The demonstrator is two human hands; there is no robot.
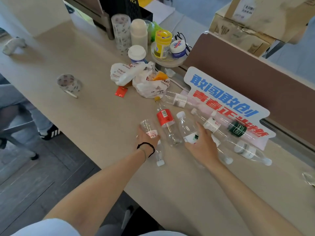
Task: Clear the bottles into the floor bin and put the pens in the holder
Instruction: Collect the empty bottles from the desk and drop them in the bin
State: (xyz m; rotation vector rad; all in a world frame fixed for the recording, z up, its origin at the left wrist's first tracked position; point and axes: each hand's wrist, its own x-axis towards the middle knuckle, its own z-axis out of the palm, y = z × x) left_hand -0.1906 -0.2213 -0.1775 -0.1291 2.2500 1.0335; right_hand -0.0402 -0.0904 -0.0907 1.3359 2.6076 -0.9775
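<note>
Several empty clear plastic bottles lie on the beige table. My left hand is wrapped around a small bottle with a red-and-white label whose white cap points toward me. My right hand closes over a bottle with a green-and-white label. Between them lies a red-labelled bottle with a yellow cap. A dark-green-labelled bottle and others lie to the right on a printed sign. No pens, holder or floor bin are visible.
White plastic bags, a tape roll, a paper cup, jars and a white flask crowd the table's far side. A brown partition runs along the right. Someone's leg and shoe are at the left.
</note>
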